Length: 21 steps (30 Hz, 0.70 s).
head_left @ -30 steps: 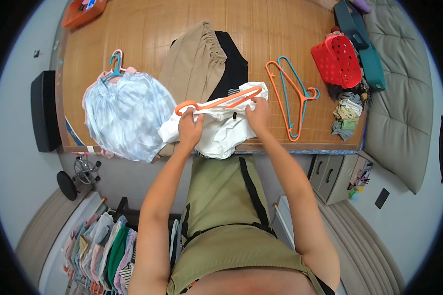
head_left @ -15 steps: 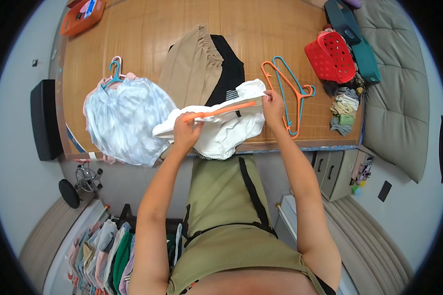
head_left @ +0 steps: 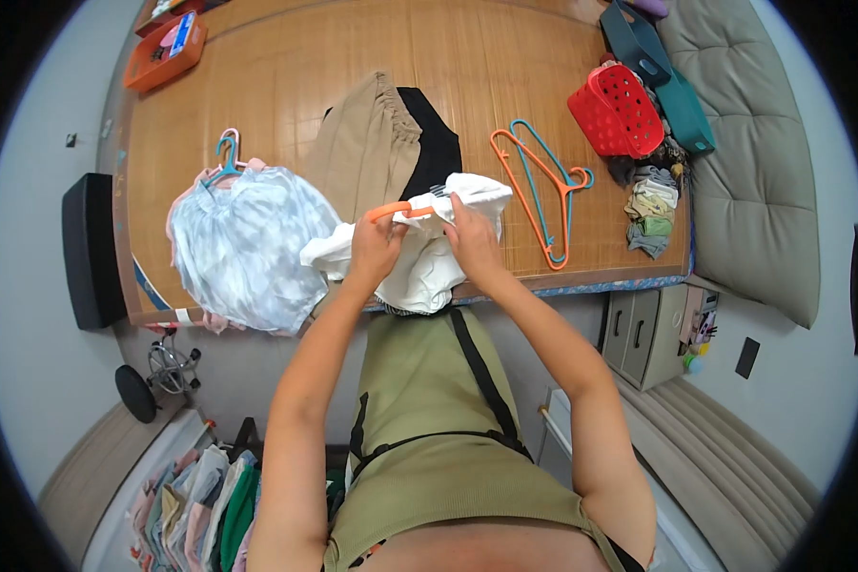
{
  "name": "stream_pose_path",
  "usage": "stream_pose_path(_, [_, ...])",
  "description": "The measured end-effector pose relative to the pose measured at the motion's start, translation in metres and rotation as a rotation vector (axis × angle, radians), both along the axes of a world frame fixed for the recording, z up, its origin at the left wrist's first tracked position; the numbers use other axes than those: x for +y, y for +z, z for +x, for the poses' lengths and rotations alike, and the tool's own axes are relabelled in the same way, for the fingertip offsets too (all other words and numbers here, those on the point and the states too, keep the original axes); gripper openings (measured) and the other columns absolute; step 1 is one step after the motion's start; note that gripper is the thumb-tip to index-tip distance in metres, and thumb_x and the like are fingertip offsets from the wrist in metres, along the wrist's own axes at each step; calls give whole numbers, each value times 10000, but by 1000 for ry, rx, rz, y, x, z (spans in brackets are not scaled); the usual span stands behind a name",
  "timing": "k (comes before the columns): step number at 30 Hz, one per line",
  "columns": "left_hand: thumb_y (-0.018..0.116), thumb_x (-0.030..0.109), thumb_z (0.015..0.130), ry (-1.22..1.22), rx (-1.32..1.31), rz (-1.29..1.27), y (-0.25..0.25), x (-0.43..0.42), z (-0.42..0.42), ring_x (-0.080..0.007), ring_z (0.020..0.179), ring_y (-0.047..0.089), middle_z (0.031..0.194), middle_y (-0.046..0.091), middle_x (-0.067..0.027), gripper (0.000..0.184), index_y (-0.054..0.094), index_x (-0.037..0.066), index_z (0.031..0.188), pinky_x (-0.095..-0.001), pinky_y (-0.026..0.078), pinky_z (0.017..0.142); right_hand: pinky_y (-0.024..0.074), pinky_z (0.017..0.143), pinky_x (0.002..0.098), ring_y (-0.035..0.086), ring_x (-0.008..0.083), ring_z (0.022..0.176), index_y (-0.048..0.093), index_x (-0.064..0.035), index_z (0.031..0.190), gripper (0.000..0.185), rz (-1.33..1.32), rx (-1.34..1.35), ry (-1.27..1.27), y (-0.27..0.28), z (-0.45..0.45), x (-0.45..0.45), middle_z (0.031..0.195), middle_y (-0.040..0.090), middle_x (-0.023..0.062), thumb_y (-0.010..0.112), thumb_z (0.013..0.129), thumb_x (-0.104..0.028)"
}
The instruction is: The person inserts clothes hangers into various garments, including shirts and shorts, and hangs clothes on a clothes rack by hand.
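A white garment (head_left: pixel 424 272) hangs between my hands at the front edge of the wooden surface. My left hand (head_left: pixel 376 246) grips an orange hanger (head_left: pixel 389 211) near its hook, and the far part of the hanger is hidden by the white cloth. My right hand (head_left: pixel 472 238) is closed on the garment beside the hanger's right part. Behind them lie beige trousers (head_left: pixel 357 143) and a black garment (head_left: pixel 436 138). Left of my hands is a light blue tie-dye garment (head_left: pixel 248 238) on a hanger.
An orange and a blue hanger (head_left: pixel 567 191) lie to the right. Beyond are a red basket (head_left: pixel 615 112), teal bins (head_left: pixel 684 110) and folded clothes (head_left: pixel 651 214). An orange tray (head_left: pixel 165 59) sits at the back left. Hanging clothes (head_left: pixel 195 505) are at the lower left.
My right hand has moved left along the garment, closer to my left hand. White cloth now covers the right part of the hanger. The camera view has shifted slightly.
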<state>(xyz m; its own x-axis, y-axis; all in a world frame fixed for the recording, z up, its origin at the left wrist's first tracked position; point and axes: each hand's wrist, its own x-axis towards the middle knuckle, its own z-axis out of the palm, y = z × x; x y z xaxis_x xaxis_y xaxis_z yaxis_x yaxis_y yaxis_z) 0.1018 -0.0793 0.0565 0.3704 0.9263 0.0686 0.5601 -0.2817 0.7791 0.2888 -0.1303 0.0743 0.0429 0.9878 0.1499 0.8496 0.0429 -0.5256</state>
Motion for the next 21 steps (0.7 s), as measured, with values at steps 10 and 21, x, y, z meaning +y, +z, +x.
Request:
stream_pose_path(10, [590, 212, 880, 7, 255, 135, 2, -10, -30, -323, 866, 537, 946, 580, -121, 221, 585, 67, 1047, -437, 415, 749, 400, 748, 446, 542, 309, 880, 578, -54, 941, 201, 275, -63, 241, 15, 47, 22, 867, 555, 116, 658, 761, -91])
stream_pose_path(21, [767, 405, 761, 1022, 143, 37, -20, -72, -61, -356, 1219, 431, 1279, 482, -233, 852, 329, -48, 1334, -434, 284, 1071, 393, 691, 428, 550, 343, 786, 592, -24, 924, 137, 179, 256, 309, 32, 47, 32, 796, 567, 140, 634, 838, -122])
